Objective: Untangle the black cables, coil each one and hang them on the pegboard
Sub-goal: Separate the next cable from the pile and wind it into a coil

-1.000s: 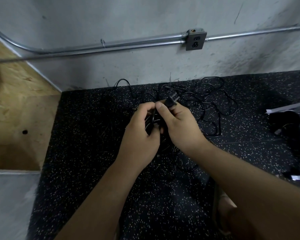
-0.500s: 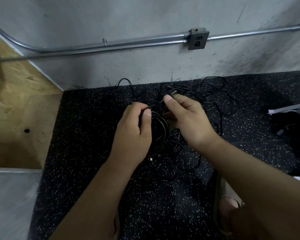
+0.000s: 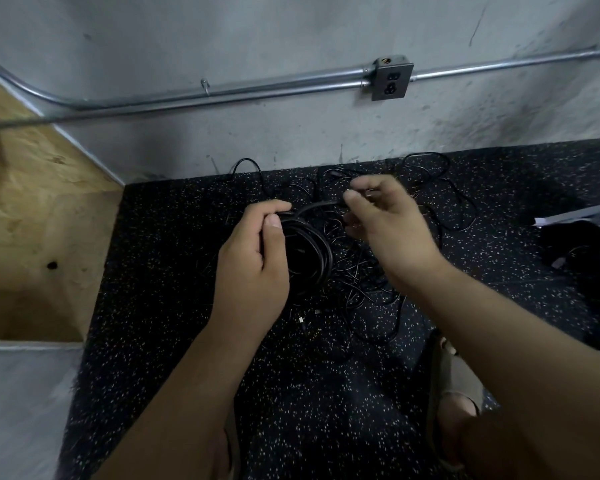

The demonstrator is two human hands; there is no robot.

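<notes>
Wall (image 3: 291, 36): grey concrete, scuffed and stained dark at the right, rising from the back edge of the floor.
Conduit (image 3: 257, 90): two metal pipes running side by side across the wall, curving upward at the left.
Clip (image 3: 205, 86): small metal hook on the upper pipe.
Outlet box (image 3: 392, 81): grey metal, mounted in line with the conduit, two sockets on its face.
Floor (image 3: 174, 271): black rubber with pale speckles.
Wood panel (image 3: 32, 209): chipboard at the left, with one dark hole (image 3: 52, 265).
Ledge (image 3: 18, 410): grey, below the panel.
Sandal (image 3: 461, 382): tan, on a foot, lower right.
Papers (image 3: 575, 216): white sheets at the right edge, above a dark bundle (image 3: 572, 244).
</notes>
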